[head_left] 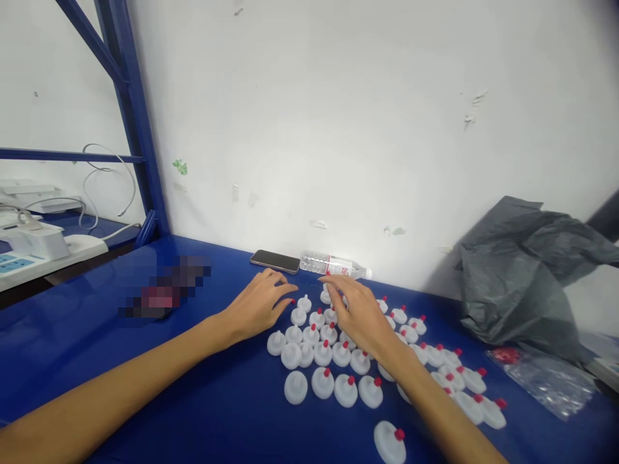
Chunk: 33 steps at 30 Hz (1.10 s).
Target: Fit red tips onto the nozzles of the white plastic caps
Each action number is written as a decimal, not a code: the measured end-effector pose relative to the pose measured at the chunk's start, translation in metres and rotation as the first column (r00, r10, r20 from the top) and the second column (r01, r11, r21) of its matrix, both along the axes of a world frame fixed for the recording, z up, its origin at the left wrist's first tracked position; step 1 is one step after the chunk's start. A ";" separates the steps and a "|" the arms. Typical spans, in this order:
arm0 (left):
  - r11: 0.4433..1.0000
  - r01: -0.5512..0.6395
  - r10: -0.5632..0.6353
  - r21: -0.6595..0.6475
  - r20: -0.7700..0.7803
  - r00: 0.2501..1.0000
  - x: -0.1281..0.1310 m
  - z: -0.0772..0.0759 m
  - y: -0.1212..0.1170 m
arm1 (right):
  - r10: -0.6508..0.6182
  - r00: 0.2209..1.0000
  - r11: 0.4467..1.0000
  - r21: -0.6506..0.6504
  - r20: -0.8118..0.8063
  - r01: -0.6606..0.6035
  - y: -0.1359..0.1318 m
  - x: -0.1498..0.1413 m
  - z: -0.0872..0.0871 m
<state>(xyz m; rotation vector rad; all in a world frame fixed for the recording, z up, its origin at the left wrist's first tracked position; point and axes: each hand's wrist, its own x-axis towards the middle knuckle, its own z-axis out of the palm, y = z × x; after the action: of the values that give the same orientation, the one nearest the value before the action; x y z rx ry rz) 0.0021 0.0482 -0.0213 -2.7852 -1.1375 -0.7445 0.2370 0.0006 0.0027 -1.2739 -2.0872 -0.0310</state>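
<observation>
Several small white plastic caps with red tips (333,370) stand in rows on the blue table (203,412). My left hand (258,303) lies at the left edge of the group, fingers curled downward, touching a cap near its fingertips. My right hand (360,316) reaches over the far caps, palm down, fingers bent around one cap at the back of the group. What each hand's fingers enclose is hidden from view. One cap without a red tip (295,386) sits at the front left of the rows.
A phone (275,260) and a lying water bottle (333,265) rest against the white wall. A grey plastic bag (522,277) and a clear bag (546,380) lie at the right. Blue shelving (130,116) with a power strip (43,254) stands at the left.
</observation>
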 end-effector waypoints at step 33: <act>0.992 -0.031 0.047 -0.120 0.131 0.990 0.004 -0.010 0.007 | 0.153 0.945 0.957 -0.282 0.289 -0.069 -0.011 -0.007 0.003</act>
<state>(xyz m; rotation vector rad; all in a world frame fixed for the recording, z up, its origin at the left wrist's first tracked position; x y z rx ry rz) 0.0060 0.0550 -0.0310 -2.8357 -1.2946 -0.9010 0.2298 -0.0105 0.0053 -1.3756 -2.4993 0.1149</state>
